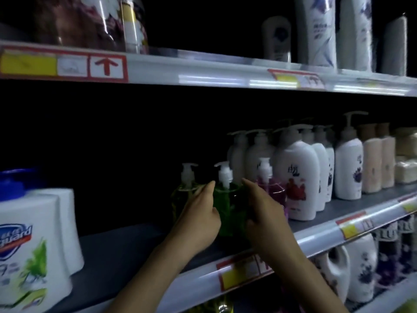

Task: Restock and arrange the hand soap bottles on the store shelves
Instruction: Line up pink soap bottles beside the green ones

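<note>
At centre frame, left hand (199,219) and right hand (265,219) cup the translucent green plastic pump bottle (226,207), apparently straightening the row.

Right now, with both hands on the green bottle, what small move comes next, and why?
Probably nudge the green bottle back into line between the yellow bottle and the pink bottle: the left hand and right hand grip its sides, and it seems to stand forward.
</note>
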